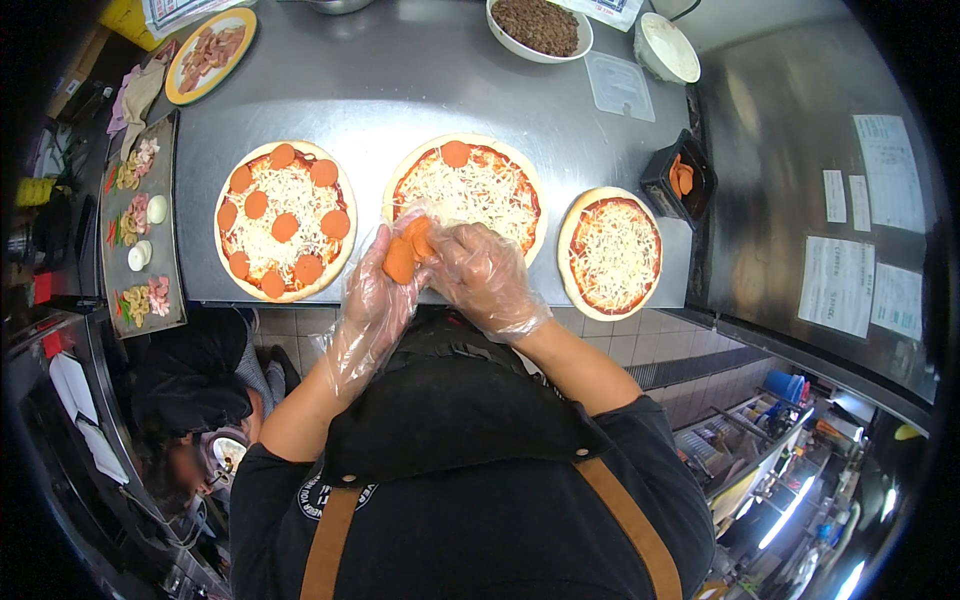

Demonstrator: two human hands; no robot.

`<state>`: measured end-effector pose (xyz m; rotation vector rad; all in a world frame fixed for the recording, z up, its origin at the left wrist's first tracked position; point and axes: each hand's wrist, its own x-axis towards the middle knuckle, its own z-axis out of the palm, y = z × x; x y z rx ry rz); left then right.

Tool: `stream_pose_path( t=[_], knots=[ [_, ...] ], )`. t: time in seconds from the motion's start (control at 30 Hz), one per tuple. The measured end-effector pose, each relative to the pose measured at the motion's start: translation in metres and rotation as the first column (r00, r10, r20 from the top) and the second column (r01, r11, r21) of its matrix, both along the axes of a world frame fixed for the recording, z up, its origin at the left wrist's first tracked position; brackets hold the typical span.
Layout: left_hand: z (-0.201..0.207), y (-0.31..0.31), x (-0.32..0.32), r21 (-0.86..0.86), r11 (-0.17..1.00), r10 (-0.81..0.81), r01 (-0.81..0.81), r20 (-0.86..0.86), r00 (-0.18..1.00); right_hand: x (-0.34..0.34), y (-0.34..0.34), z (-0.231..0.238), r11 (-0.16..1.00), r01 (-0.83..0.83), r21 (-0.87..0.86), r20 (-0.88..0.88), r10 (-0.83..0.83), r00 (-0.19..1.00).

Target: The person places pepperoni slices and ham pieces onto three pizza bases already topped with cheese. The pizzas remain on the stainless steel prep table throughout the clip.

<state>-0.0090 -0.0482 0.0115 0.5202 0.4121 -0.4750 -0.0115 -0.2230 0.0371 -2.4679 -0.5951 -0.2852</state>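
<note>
Both my hands wear clear plastic gloves and meet over the near edge of the middle pizza (pixel 470 195). A small stack of orange pepperoni slices (pixel 402 258) lies in my left hand (pixel 375 285), its fingers curled around them. My right hand (pixel 485 270) pinches at the upper slices of that stack. The middle pizza has sauce, shredded cheese and one pepperoni slice (pixel 455 154) near its far edge. To the left, another pizza (pixel 270 195) carries several slices spread over its cheese. On the right, a smaller pizza (pixel 614 255) shows only sauce and cheese.
A black container (pixel 698 195) with more pepperoni stands at the right. Far back are a bowl of ground meat (pixel 537 28), a clear lid (pixel 618 85) and a white bowl (pixel 668 48). Leftward sit a plate of meat strips (pixel 210 58) and a topping tray (pixel 165 260). Another person crouches lower left.
</note>
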Motion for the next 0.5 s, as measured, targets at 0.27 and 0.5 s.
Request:
stream_pose_path(
  t=[0.27,0.5],
  knots=[
    [0.007,-0.006,0.005,0.024,0.999,-0.029,0.028,0.019,0.999,0.001,-0.003,-0.011,0.978,0.064,0.200,0.068,-0.079,0.995],
    [-0.005,0.008,0.010,0.087,0.994,0.077,-0.067,-0.122,0.990,0.008,-0.064,-0.015,0.951,0.293,0.102,-0.203,-0.268,0.942]
  ],
)
